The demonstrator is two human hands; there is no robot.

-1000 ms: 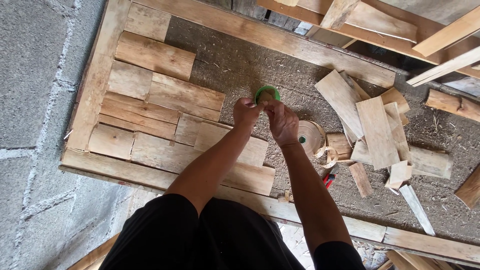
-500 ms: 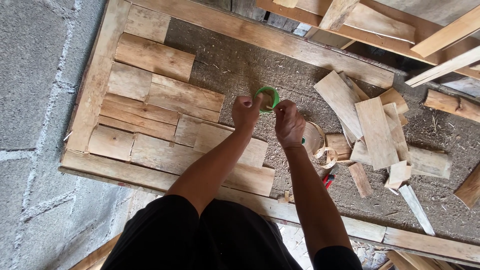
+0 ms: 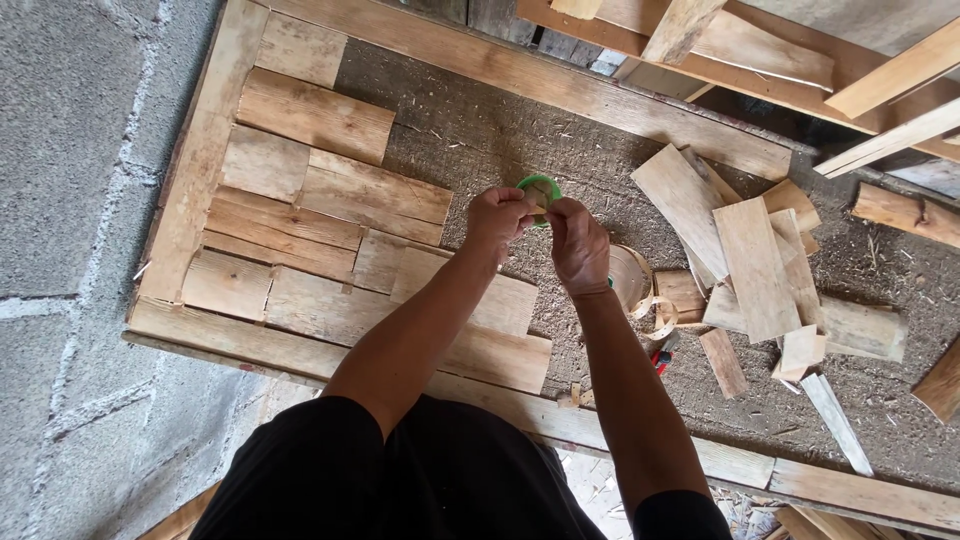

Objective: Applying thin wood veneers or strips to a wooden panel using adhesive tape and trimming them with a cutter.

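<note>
Green ring point(image 3: 540, 187), small, round, bright, mostly hidden behind fingers, held above sawdust floor. Left hand point(image 3: 500, 217) and right hand point(image 3: 580, 245) both pinch it, fingers curled narrow. Planks point(image 3: 330, 215) left.

A large wooden frame point(image 3: 540, 75) lay flat over a rough, sawdust-strewn board point(image 3: 480, 150). Its left part was filled with short wooden planks point(image 3: 320, 210) fitted side by side. To the right, loose offcuts point(image 3: 755, 265) were heaped together, overlapping. A curled strip of thin wood point(image 3: 640, 290) was seen beside the heap. Grey concrete floor point(image 3: 70, 150) was shown at the left.
</note>
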